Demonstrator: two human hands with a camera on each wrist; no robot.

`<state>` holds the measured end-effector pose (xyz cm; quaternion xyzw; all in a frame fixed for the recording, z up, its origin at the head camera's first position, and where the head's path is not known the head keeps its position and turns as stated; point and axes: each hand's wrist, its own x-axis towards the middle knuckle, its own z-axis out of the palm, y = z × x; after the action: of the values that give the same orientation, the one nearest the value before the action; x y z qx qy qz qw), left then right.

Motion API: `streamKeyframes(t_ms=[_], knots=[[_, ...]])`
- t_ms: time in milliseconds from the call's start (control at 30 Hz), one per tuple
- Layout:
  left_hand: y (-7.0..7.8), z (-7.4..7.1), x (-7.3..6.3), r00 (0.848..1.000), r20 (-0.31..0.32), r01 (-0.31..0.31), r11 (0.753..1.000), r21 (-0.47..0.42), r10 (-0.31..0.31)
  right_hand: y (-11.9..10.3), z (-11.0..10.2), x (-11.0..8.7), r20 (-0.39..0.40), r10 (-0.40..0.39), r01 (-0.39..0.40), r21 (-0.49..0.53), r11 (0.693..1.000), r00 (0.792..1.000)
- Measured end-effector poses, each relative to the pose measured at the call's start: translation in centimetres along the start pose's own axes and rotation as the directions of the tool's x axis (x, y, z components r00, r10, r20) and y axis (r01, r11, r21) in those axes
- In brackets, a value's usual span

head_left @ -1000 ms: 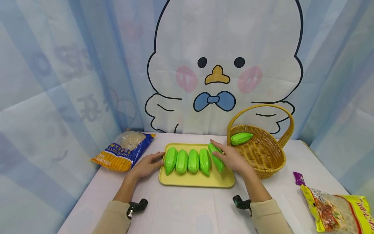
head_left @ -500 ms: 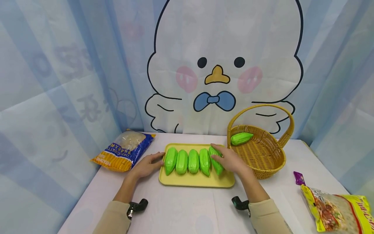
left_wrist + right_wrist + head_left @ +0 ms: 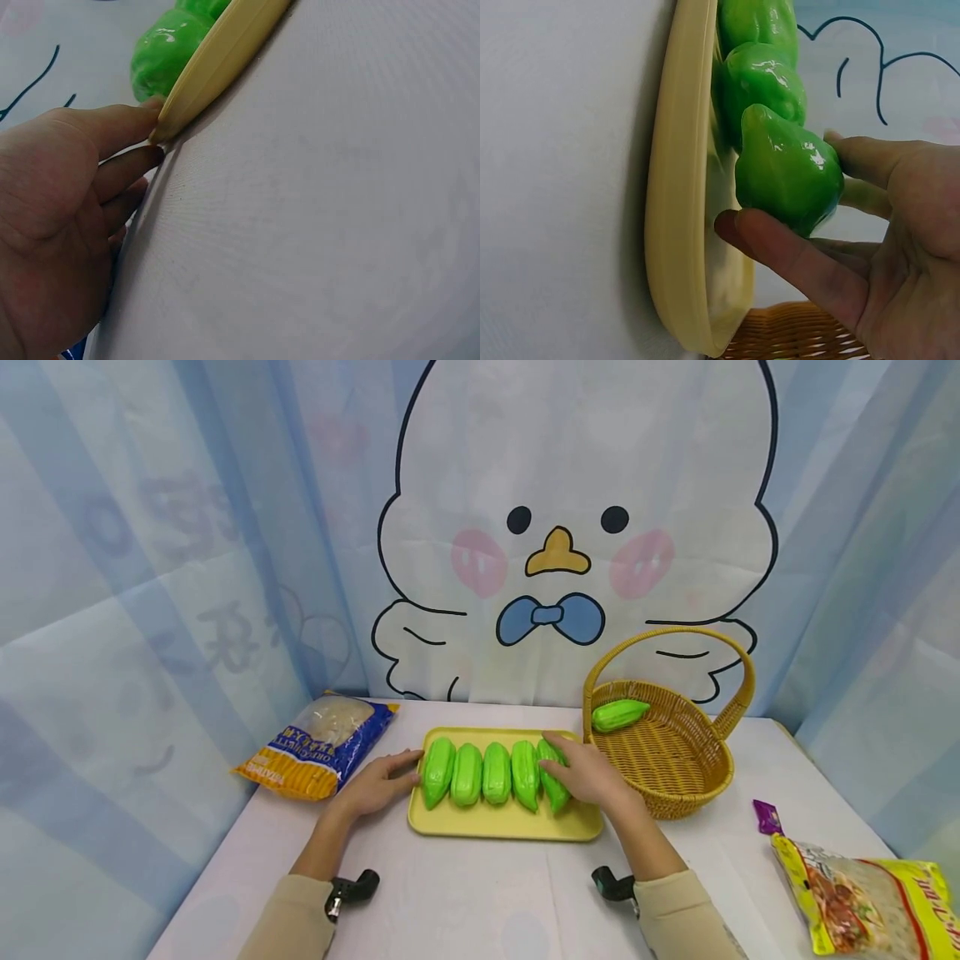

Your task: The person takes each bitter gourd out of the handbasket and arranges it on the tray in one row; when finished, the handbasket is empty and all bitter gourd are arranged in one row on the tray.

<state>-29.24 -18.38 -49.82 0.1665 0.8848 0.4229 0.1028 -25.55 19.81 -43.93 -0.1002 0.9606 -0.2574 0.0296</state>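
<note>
On the yellow tray (image 3: 495, 827) lies a row of glossy green, ribbed, tapered toy vegetables (image 3: 497, 774). My right hand (image 3: 592, 772) holds the rightmost green toy vegetable (image 3: 553, 789) at the end of that row, beside its neighbour. In the right wrist view, the thumb and fingers of my right hand (image 3: 885, 225) lie on both sides of this vegetable (image 3: 784, 172), inside the tray's rim (image 3: 679, 180). At the tray's left end, my left hand (image 3: 378, 787) pinches the rim, thumb on top and a finger beneath, as the left wrist view shows.
A wicker basket (image 3: 716, 777) with a tall handle stands right of the tray, one more green toy vegetable (image 3: 619, 716) inside. A blue and orange pasta bag (image 3: 318, 747) lies left. At right are a small purple packet (image 3: 767, 817) and a yellow food bag (image 3: 870, 897).
My right hand has moved slightly left and toward me, bringing the rightmost green toy vegetable down close against the row. My left hand has stayed at the tray's left rim.
</note>
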Motion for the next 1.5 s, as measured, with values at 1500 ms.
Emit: streamKeyframes(t_ms=[1500], knots=[[0.5, -0.1, -0.3, 1.0, -0.011, -0.016, 1.0, -0.01, 0.016, -1.4, -2.1, -1.4, -0.045, -0.051, 0.047, -0.085, 0.995, 0.998]])
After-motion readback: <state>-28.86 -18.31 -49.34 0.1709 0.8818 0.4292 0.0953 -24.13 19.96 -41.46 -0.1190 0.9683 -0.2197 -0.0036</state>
